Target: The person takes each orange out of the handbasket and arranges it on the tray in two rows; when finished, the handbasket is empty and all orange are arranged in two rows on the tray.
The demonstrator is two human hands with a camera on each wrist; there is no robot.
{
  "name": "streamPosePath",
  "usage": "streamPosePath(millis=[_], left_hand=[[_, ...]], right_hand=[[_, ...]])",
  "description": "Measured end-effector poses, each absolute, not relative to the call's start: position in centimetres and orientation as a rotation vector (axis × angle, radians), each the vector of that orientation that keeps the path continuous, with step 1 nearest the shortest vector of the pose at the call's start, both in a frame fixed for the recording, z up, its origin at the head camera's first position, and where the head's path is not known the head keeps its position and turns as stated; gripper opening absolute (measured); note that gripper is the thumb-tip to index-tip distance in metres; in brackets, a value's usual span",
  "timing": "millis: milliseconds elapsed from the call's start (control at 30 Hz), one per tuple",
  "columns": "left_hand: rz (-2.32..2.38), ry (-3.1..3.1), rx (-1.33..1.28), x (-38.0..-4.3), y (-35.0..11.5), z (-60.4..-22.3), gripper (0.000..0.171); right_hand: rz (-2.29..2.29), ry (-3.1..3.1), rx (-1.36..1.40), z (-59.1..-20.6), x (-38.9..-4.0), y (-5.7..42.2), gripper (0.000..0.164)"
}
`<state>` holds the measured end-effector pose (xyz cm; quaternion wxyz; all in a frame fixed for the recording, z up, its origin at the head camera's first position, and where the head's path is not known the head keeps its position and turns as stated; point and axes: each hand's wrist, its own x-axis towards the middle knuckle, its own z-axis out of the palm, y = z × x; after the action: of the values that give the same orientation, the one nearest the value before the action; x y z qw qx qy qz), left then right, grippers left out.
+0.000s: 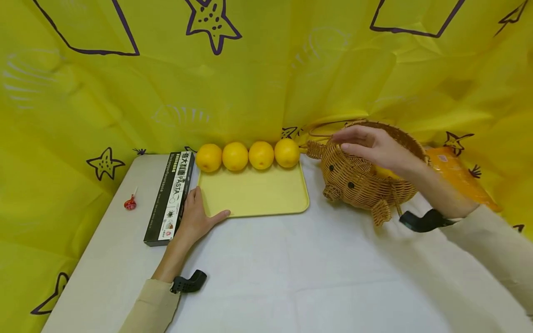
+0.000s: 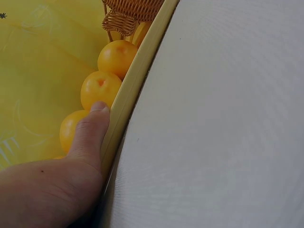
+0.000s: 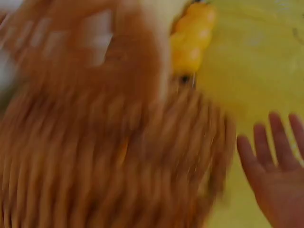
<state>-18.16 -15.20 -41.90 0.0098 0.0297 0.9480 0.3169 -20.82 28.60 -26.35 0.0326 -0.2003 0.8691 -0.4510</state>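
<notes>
Several oranges (image 1: 261, 155) stand in a row along the back of a pale yellow tray (image 1: 258, 194). My left hand (image 1: 195, 217) rests at the tray's front left corner, its straight thumb along the front rim and its fingers beside the left edge. In the left wrist view, the thumb (image 2: 90, 133) lies on the rim. Over a brown wicker basket (image 1: 354, 180) shaped like a pig hovers my right hand (image 1: 374, 145), holding nothing. Its spread fingers show in the right wrist view, where the basket (image 3: 95, 166) is blurred. Something yellow-orange (image 1: 385, 172) is partly visible inside the basket.
Left of the tray lies a black and white pasta box (image 1: 170, 199), close to my left fingers. A red lollipop (image 1: 130, 202) lies farther left. Behind the basket at right is an orange packet (image 1: 458, 173). A yellow patterned cloth (image 1: 250, 92) hangs behind the white table (image 1: 291, 263).
</notes>
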Motion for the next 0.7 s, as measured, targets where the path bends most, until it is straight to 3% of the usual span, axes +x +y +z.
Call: streamPosePath(millis=[333,700], left_hand=[[0.997,2.947,0.081,-18.3,-15.1,-42.0,0.119],[0.984,2.964,0.092,-18.2,-15.1,-42.1,0.117]], right_hand=[[-0.831,2.604,-0.602,-23.7,-22.7,37.4,0.036],[-0.741,2.303,-0.692,-23.7,-24.9,40.5,0.044]])
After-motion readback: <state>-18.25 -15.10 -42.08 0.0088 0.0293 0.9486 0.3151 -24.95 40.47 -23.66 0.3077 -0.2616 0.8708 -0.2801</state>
